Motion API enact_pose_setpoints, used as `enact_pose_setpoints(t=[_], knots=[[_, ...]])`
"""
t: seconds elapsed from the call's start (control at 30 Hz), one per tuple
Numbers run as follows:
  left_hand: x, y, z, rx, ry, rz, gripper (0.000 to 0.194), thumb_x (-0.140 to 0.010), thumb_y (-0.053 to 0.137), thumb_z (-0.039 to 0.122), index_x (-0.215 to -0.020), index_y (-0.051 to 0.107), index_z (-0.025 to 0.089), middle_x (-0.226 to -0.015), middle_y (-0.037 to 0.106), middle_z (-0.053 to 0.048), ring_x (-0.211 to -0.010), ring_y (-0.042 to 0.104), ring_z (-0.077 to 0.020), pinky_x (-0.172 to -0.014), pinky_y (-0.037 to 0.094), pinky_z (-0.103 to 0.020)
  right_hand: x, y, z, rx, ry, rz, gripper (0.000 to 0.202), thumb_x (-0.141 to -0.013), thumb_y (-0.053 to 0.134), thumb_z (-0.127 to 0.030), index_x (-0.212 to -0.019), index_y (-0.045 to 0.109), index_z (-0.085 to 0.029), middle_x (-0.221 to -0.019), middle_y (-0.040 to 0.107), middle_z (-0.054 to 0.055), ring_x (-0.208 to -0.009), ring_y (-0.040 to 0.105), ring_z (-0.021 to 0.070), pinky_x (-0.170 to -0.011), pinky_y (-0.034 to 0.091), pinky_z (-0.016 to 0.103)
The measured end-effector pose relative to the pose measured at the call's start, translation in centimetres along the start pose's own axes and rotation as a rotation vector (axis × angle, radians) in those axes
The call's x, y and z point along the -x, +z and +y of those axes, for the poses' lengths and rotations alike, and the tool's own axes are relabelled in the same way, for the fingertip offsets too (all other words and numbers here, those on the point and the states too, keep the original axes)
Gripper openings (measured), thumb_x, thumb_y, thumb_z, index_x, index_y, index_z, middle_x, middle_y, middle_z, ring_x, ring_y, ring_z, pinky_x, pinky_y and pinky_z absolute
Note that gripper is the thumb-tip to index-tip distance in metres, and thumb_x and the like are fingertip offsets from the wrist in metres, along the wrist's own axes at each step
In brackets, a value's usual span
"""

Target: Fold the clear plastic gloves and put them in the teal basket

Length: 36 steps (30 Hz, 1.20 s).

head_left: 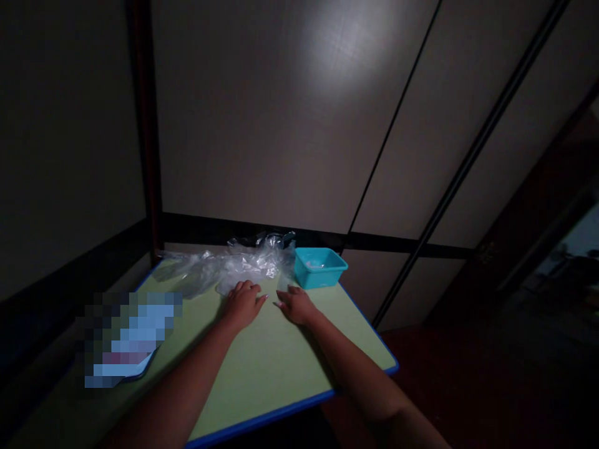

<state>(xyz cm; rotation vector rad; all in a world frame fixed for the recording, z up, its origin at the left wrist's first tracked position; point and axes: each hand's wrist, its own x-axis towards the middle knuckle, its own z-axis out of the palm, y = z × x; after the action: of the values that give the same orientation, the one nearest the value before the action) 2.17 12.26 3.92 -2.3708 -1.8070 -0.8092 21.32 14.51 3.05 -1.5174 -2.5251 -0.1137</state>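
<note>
My left hand (242, 305) rests palm down over the table, its thumb apart from the fingers. Its fingertips lie at the near edge of a heap of crumpled clear plastic bags (253, 263). I cannot tell whether they press on the plastic. Facing it, a short gap away, is my right hand (296, 306), fingers pointing left and slightly apart, with nothing visible in them. Just beyond the right hand stands a turquoise plastic basket (322, 276), with something pale and indistinct inside.
The pale green table (276, 374) has a blue edge. At its left lies a flat, blurred-out device with a bright screen (135, 343). Light panelled doors (271, 125) rise right behind the table. Dark reddish floor (435, 374) shows at the right.
</note>
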Motion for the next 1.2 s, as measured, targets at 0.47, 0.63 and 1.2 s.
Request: enact_pose_setpoints(t=[0.47,0.63,1.2], knots=[[1.0,0.4,-2.1,0.658,0.042,0.198,0.041,-0.072,0.06,0.033,-0.11,0.057,0.02,-0.115,0.058,-0.009,-0.111,0.049,-0.0241,-0.097,0.036,-0.039,-2.6,-0.6,-1.3,-1.781,0.159,0.253,0.034,-0.055,0.078,-0.04,-0.056,0.055,-0.016,-0.051,0.052,-0.003,-0.047,0.045,0.0083,-0.051,0.038,0.022],[1.2,0.7,0.8,1.046,-0.013,-0.141,0.029,-0.067,0.064,0.035,-0.089,0.065,0.016,-0.094,0.067,-0.006,-0.09,0.059,-0.0218,-0.082,0.044,-0.033,-1.1,-1.6,-1.2,-2.054,0.189,0.16,0.028,-0.054,0.081,-0.029,-0.062,0.057,-0.016,-0.058,0.056,-0.002,-0.05,0.049,0.0086,-0.048,0.039,0.02],[1.2,-0.3,0.2,0.979,-0.29,-0.119,0.043,-0.055,0.069,0.052,-0.049,0.044,0.017,-0.046,0.043,0.006,-0.048,0.04,-0.0096,-0.048,0.028,-0.022,0.0,-1.0,-4.5,-1.794,0.137,-0.019,0.034,-0.062,0.074,-0.046,-0.067,0.06,-0.015,-0.059,0.058,-0.001,-0.051,0.05,0.0088,-0.048,0.039,0.021]])
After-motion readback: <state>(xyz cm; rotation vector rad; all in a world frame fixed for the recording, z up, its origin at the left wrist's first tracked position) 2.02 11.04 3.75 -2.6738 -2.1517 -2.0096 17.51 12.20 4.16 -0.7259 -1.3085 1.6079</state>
